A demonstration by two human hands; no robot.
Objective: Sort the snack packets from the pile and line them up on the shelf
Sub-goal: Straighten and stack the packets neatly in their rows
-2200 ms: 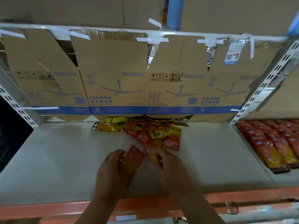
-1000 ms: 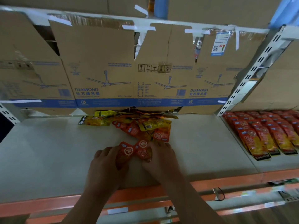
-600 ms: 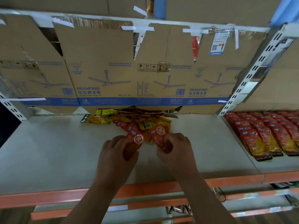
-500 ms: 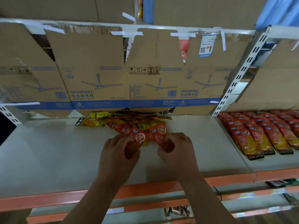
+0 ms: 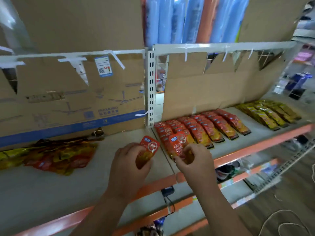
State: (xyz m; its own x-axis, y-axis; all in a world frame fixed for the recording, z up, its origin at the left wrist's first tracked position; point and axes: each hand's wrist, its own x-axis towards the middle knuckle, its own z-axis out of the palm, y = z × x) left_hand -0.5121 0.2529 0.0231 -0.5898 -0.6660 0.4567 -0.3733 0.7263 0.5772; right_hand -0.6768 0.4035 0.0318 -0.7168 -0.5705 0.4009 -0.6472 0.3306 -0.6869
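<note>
My left hand [image 5: 127,165] grips a red snack packet [image 5: 150,147] above the shelf [image 5: 51,193], near the joint between the two bays. My right hand [image 5: 194,160] pinches a second red packet [image 5: 178,144] over the front end of the leftmost red row [image 5: 168,132]. The mixed pile of red and yellow packets [image 5: 56,154] lies far left against the cardboard. Rows of red packets [image 5: 209,126] and yellow packets [image 5: 267,113] lie lined up on the right bay.
Cardboard sheets [image 5: 85,99] back the shelf, with a white slotted upright [image 5: 150,89] between the bays. The orange shelf edge [image 5: 255,149] runs along the front. Lower shelves hold more goods, and a white cord [image 5: 281,222] lies on the floor.
Both hands lifted a red packet each from the pile and carried them right. The view swung right, so the pile now sits far left and the lined-up rows are in front.
</note>
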